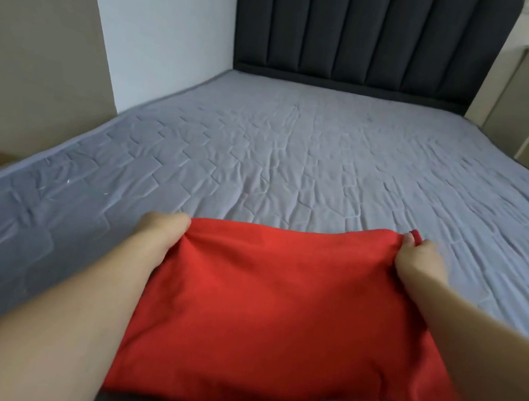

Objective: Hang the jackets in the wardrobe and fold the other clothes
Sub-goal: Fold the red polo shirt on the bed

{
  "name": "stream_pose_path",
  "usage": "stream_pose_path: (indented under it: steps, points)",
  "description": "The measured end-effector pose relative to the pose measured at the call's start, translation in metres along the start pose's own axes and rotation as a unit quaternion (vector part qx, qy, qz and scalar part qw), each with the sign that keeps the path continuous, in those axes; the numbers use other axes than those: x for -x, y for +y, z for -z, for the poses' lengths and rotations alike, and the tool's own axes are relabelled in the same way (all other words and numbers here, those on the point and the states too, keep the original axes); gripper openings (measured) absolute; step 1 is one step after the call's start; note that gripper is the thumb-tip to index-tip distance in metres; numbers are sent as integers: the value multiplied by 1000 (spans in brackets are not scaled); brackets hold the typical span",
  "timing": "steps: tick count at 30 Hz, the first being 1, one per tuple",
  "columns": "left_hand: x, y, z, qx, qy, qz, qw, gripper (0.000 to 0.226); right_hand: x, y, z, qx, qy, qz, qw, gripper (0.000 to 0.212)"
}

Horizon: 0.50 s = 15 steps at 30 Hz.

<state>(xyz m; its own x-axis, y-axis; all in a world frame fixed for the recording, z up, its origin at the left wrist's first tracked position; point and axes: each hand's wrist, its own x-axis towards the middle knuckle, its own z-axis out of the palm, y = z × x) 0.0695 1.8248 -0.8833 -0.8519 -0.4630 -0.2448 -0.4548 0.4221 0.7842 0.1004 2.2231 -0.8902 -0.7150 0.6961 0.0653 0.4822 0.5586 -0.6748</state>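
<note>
Red garment [274,306] lies spread on grey quilted bed [297,157], near edge. Left hand [161,230] grips far-left corner; right hand [419,263] pinches far-right corner. Dark headboard [369,29] beyond.

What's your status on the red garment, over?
Left hand and right hand each grip a far corner of the red garment. Garment spread on the grey bedspread. Nothing in the way on the bed.
</note>
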Motion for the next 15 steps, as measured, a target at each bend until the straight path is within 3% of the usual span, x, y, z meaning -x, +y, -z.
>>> stream_pose_path:
  steps: [2, 6, 9, 12, 15]
  points:
    - [-6, -10, -6, 82, 51, 16, 995, 52, 0, 7, -2, 10, -15, -16, 1000, 59]
    - [-5, -20, -5, 48, 121, -2, 992, 54, 15, 16, 16, 43, -35, -9, 998, 60]
    - [21, -38, 1, 22, 83, -9, 996, 62, 40, 35, 36, 104, -91, 30, 990, 58]
    - [62, -62, 14, -16, 46, -6, 999, 72, 71, 57, 56, 110, -110, -12, 988, 71]
    - [96, -81, 27, -7, -32, 8, 999, 76, 95, 71, 72, 57, -125, -71, 988, 69]
